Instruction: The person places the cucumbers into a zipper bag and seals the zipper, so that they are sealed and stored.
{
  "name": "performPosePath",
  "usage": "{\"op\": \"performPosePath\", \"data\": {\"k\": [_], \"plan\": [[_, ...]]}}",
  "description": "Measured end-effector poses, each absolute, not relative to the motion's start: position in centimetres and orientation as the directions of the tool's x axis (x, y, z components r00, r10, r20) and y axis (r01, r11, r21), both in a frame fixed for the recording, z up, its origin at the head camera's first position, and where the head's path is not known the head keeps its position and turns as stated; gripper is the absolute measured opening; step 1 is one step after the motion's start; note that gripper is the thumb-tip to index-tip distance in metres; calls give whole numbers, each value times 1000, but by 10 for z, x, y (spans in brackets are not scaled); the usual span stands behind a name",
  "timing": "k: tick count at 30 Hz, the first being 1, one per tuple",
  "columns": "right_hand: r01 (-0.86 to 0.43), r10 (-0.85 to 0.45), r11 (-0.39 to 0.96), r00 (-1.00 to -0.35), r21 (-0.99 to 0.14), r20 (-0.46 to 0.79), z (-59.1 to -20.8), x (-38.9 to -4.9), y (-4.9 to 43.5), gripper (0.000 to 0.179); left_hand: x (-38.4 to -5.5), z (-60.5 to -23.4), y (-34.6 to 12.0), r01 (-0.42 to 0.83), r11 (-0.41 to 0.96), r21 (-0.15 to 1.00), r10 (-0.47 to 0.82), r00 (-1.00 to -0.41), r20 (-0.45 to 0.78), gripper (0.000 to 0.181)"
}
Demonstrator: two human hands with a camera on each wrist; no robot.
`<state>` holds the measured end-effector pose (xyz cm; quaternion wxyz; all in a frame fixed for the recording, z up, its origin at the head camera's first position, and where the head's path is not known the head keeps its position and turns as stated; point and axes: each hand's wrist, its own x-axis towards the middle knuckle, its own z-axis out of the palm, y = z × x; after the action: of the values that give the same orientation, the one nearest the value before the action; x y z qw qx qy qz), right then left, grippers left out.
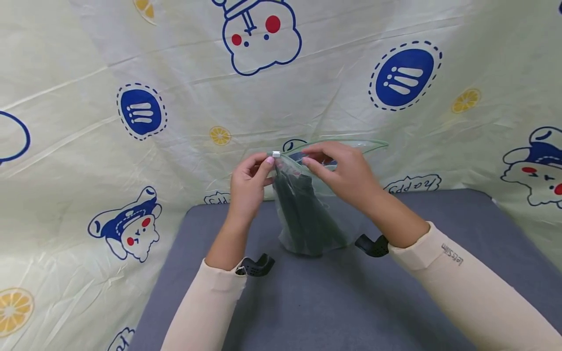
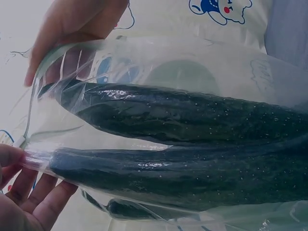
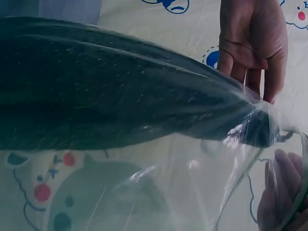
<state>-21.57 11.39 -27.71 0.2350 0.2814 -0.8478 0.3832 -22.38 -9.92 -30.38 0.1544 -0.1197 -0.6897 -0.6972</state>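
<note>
A clear slider zip bag (image 1: 285, 234) with a green zip edge stands on the table, holding dark green cucumbers (image 2: 202, 115). Thumb and fingers of my left hand (image 1: 249, 183) pinch its top left corner, right by the white slider (image 1: 276, 154). At the bag's spread mouth is my right hand (image 1: 347, 168), thumb and index tips a little apart. Through the film in the right wrist view, the fingers of my right hand (image 3: 281, 192) show close to a cucumber's stem end. The top ends of two cucumbers lie just below the mouth.
A grey table (image 1: 298, 302) carries the bag near its far edge. Behind hangs a pale printed sheet (image 1: 325, 87) with cartoon figures and orange slices. Black curved mounts (image 1: 259, 265) stick out from both cream sleeves (image 1: 461, 273).
</note>
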Motion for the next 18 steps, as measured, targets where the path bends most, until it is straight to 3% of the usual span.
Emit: {"op": "performPosePath", "data": {"k": [9, 18], "plan": [[-685, -364, 509, -720, -521, 591, -271, -227, 93, 29, -225, -305, -97, 409, -4, 913, -20, -912, 409, 22], [-628, -339, 464, -777, -624, 530, -272, -234, 82, 27, -224, -306, -97, 428, -28, 904, 16, -904, 428, 21]]}}
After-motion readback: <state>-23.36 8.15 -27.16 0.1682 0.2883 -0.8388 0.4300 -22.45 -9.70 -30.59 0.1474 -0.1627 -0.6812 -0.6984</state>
